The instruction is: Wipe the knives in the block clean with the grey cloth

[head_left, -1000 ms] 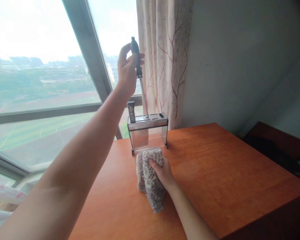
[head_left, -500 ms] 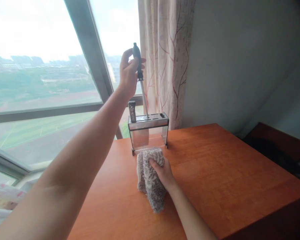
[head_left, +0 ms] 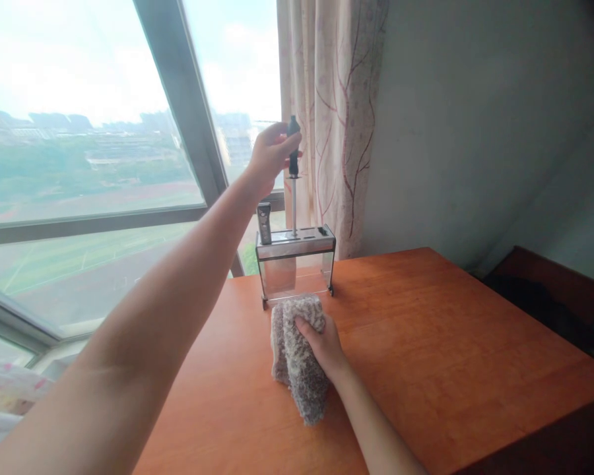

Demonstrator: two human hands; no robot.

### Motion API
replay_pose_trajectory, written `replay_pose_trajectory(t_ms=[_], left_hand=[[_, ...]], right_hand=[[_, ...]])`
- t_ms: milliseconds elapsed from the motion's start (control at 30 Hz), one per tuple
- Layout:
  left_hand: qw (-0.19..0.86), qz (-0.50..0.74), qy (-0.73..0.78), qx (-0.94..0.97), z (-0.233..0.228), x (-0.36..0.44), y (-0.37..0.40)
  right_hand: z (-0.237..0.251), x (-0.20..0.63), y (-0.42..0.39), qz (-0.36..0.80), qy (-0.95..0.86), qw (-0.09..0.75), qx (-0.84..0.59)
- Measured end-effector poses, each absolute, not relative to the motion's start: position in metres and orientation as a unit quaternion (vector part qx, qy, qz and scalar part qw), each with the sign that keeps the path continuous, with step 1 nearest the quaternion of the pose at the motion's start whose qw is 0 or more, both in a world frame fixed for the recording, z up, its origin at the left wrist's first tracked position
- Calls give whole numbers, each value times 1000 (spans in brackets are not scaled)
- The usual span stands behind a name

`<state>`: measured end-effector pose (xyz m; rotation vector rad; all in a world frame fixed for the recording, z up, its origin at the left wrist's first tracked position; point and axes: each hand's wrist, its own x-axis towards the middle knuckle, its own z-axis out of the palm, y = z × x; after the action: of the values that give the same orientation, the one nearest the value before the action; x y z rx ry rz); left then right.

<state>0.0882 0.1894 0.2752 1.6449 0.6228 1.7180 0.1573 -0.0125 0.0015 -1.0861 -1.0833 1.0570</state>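
A honing steel [head_left: 294,204] with a black handle stands nearly upright, its thin metal rod partly down in a slot of the knife block. My left hand [head_left: 273,155] grips that handle above the block. The knife block [head_left: 297,251] has a metal top, clear sides and small dark feet. At its left end the grey handle of a knife [head_left: 264,223] sticks up, and a broad blade shows faintly through the clear side. My right hand [head_left: 324,340] is closed on a folded, fluffy grey cloth [head_left: 301,356], held in front of the block.
The block stands on an orange-brown wooden table [head_left: 400,330]. A window [head_left: 89,158] is on the left, with a patterned curtain [head_left: 344,119] behind the block. A grey wall [head_left: 475,119] rises at the right, beside a dark wooden piece [head_left: 559,284].
My left hand has lowered the honing steel further into the block, and the steel has gone from tilted to nearly upright. My right hand and the cloth have hardly moved.
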Motion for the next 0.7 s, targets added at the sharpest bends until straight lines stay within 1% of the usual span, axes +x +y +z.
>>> replay_pose_trajectory(t_ms=[100, 267, 433, 533, 700], left_hand=[[298, 556, 285, 722, 268, 82, 192], [157, 432, 406, 790, 263, 75, 193], [64, 280, 445, 848, 261, 73, 195], [36, 223, 451, 863, 259, 73, 196], [21, 144, 445, 884, 255, 72, 197]], right_hand=[[1, 156, -12, 460, -463, 596, -468], [1, 154, -12, 460, -467, 595, -466], [2, 154, -13, 455, -466, 591, -476], [3, 154, -13, 454, -464, 593, -476], [4, 154, -14, 461, -460, 589, -479]])
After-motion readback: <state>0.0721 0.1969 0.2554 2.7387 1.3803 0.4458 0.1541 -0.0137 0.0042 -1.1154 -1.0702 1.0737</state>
